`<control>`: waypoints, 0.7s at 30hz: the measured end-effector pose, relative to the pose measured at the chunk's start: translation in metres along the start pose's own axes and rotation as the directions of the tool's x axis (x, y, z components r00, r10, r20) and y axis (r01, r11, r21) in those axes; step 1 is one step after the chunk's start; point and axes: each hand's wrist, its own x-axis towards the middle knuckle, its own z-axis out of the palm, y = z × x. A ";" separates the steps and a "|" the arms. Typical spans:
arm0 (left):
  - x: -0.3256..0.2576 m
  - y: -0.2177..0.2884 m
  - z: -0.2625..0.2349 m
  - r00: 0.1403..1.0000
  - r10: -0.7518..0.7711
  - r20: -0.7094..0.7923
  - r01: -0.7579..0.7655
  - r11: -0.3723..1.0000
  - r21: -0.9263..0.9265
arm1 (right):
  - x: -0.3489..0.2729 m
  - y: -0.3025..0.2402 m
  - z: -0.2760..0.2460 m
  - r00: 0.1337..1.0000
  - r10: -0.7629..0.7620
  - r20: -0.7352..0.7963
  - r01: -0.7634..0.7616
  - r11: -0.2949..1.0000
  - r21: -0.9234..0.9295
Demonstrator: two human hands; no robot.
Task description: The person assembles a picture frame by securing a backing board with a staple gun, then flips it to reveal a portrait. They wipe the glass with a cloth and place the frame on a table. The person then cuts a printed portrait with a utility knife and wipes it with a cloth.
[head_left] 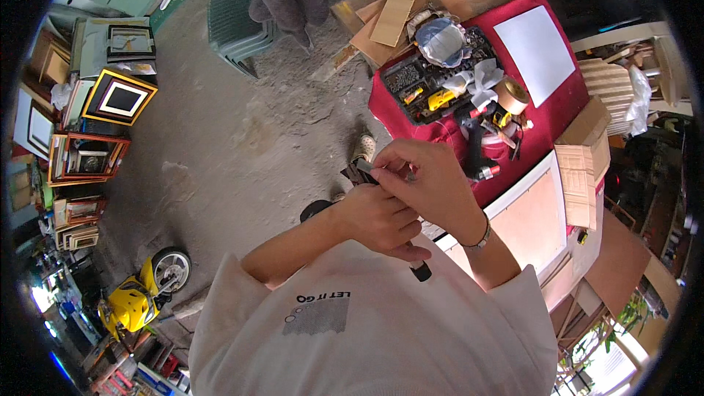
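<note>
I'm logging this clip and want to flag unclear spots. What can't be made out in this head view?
- Small dark tool: mostly covered by the right hand and left hand; its kind is unclear.
- Black handle: only the tip shows below the left hand.
- Contents of the black compartment tray on the red-covered table: too small to identify.
- Person by the stacked green plastic chairs: cut off at the top edge.

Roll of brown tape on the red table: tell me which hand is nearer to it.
Right. The right hand is raised just below-left of the roll of brown tape, pinching a small dark tool. The left hand grips the same tool lower down, farther from the roll.
</note>
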 end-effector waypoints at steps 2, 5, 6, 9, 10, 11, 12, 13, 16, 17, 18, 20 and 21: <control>-0.010 0.027 -0.003 1.000 0.026 0.014 -0.026 1.000 -0.006 | -0.023 -0.009 0.013 1.000 -0.027 -0.004 0.027 0.996 -0.086; -0.023 0.068 -0.004 0.998 0.060 -0.011 -0.060 0.998 -0.017 | -0.061 -0.026 0.037 1.000 -0.019 0.005 0.020 0.982 -0.189; -0.026 0.081 -0.004 0.997 0.072 -0.014 -0.072 0.997 -0.017 | -0.074 -0.031 0.044 1.000 -0.004 0.007 0.006 0.975 -0.220; -0.035 0.118 -0.006 0.996 0.085 0.021 -0.085 0.996 -0.019 | -0.101 -0.040 0.066 0.996 -0.075 0.047 0.088 0.920 -0.383; -0.038 0.130 -0.005 0.996 0.077 0.037 -0.076 0.997 -0.028 | -0.108 -0.042 0.071 0.995 -0.059 0.078 0.085 0.919 -0.386; -0.042 0.140 -0.003 0.997 0.050 0.052 -0.047 0.997 -0.054 | -0.114 -0.045 0.076 0.993 -0.041 0.107 0.080 0.918 -0.389; -0.046 0.151 -0.001 0.997 0.024 0.068 -0.019 0.997 -0.080 | -0.122 -0.047 0.081 0.990 -0.022 0.136 0.074 0.917 -0.391; -0.052 0.163 0.000 0.996 0.009 0.094 0.001 0.995 -0.099 | -0.134 -0.048 0.087 0.991 -0.009 0.135 0.061 0.922 -0.383; -0.055 0.189 0.012 0.996 0.024 0.080 -0.014 0.993 -0.120 | -0.162 -0.043 0.089 0.992 0.007 0.126 0.044 0.917 -0.396; -0.054 0.197 0.015 0.998 0.045 0.041 -0.041 0.994 -0.099 | -0.170 -0.039 0.089 0.991 -0.007 0.132 0.059 0.918 -0.393; -0.052 0.204 0.017 0.998 0.067 0.001 -0.066 0.995 -0.076 | -0.178 -0.037 0.088 0.990 -0.022 0.140 0.075 0.918 -0.390; -0.049 0.219 0.025 0.996 0.092 -0.007 -0.092 0.993 -0.070 | -0.198 -0.036 0.083 0.992 -0.027 0.119 0.070 0.925 -0.374; -0.047 0.226 0.029 0.994 0.104 -0.011 -0.105 0.992 -0.069 | -0.208 -0.034 0.081 0.994 -0.027 0.108 0.065 0.928 -0.366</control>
